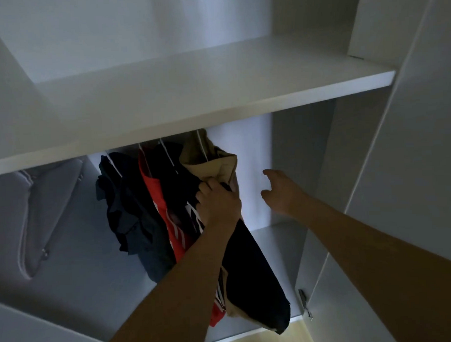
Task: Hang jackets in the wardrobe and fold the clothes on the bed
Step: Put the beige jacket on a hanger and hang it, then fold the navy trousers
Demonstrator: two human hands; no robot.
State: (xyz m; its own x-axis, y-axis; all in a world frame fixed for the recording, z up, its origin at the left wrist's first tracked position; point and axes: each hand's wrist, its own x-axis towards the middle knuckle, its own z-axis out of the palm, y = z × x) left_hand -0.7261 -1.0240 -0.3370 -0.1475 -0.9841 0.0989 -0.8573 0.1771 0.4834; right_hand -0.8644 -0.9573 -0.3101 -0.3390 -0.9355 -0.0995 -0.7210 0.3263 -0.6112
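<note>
jackets (169,198) hang under the shelf (191,100); left hand (218,201) grips the tan one's collar, likely to straighten it; right hand (281,192) hovers beside, fingers relaxed, holding nothing.

The head view looks forward, close into the wardrobe (372,165) interior.

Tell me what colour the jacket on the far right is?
Tan jacket, seen best in the head view.

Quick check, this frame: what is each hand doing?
Left hand: grips the hanging beige fabric jacket at its collar.
Right hand: open, holds nothing, fingers loosely spread.
</note>
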